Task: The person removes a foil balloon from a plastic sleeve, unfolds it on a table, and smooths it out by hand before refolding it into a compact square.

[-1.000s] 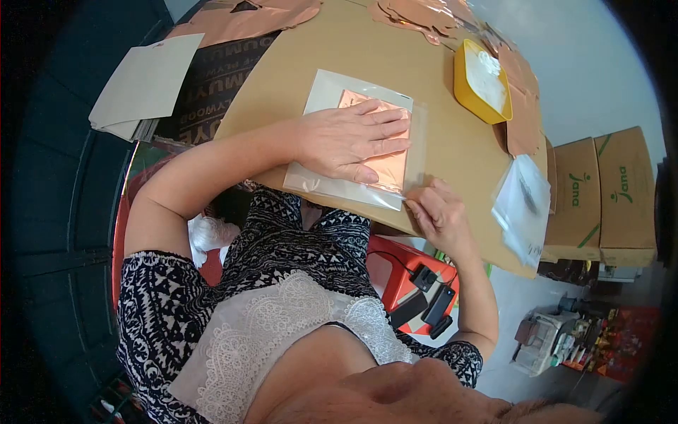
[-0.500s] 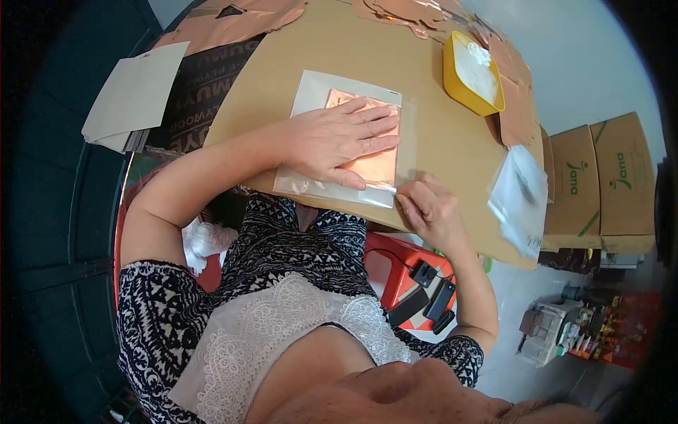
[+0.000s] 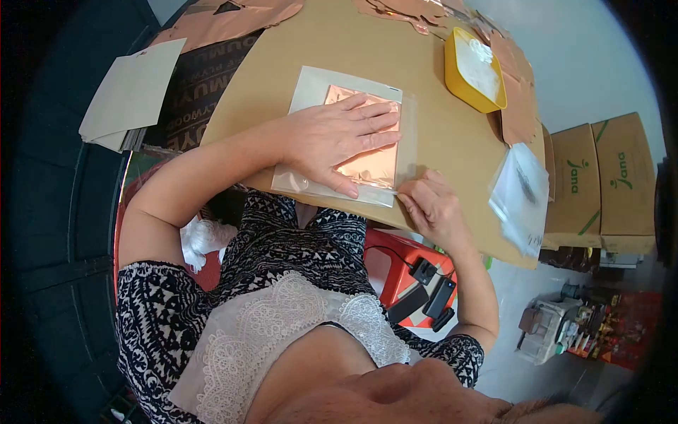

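Observation:
My left hand lies flat with fingers stretched over a shiny copper-coloured foil square. The foil rests on a pale rectangular card, near the table's front edge. Clear plastic film shows along the card's right side and shines near its lower edge. At the lower right corner of the card, my right hand is closed, thumb and index finger pinching the edge of the clear plastic.
A yellow tub with white contents stands at the table's back right. Copper-coloured sheets lie along the far edges. Clear plastic bags lie at right, white cards at left. Below is a red stool holding black devices.
My left thumb has shifted slightly left and down, uncovering a little more foil. The right hand keeps its pinch at the corner, nearly unmoved.

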### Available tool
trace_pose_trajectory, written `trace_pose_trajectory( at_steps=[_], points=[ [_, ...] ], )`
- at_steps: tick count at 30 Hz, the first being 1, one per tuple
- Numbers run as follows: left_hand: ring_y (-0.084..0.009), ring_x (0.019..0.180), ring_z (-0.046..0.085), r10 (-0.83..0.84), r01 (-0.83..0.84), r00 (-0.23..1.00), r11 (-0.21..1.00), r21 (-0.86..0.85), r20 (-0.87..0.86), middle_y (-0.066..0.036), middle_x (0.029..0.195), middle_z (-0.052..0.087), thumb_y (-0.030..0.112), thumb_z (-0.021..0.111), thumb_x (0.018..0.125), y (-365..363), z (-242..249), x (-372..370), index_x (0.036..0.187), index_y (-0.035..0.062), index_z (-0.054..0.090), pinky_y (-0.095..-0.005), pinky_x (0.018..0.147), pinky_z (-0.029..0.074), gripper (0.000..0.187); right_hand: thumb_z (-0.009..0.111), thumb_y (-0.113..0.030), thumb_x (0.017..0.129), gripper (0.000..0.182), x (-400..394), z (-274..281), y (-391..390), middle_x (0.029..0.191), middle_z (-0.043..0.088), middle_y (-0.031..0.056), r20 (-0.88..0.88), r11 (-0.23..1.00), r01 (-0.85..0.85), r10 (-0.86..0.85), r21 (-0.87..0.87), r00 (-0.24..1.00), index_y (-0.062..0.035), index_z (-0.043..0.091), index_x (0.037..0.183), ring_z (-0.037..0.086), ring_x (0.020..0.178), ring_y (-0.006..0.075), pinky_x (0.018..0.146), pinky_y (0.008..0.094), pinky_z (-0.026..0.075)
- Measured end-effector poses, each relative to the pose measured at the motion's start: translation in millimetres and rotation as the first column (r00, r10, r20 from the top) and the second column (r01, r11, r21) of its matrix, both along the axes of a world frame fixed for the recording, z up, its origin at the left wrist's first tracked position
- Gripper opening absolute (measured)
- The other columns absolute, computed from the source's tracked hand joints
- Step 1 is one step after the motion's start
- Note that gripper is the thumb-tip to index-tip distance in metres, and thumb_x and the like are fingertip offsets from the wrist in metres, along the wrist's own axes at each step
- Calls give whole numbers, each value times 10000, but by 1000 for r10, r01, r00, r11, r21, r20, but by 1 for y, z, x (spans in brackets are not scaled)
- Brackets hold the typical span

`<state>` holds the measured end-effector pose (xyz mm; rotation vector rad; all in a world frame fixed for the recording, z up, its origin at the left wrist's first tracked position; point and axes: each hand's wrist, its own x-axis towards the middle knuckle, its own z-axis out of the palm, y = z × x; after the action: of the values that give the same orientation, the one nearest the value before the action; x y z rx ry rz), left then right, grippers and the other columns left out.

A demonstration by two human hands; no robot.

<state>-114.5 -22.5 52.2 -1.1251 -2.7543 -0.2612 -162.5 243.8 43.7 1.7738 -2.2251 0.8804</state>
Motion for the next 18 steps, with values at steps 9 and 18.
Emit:
trace_pose_trajectory(
  at_steps=[9,18],
  points=[
    [-369,1454,198,-1,1,1000,1000,0,-7,-250,1534,264,597,670,681,1,1,0,1474,-12,304,-512,1184,135,1065,725,-25,763,126,6,6,-2,669,551,100,-26,1000,6,-6,12,1000,-24,600,781,526,666,271,628,373,449],
    [-371,1411,265,-10,10,995,1000,1,-104,-251,1482,340,626,610,731,1,-2,1,1417,-34,389,-494,1169,184,977,702,-10,781,99,10,10,-2,701,567,117,2,998,23,-23,50,1000,-20,611,819,547,675,285,618,386,459]
  ],
)
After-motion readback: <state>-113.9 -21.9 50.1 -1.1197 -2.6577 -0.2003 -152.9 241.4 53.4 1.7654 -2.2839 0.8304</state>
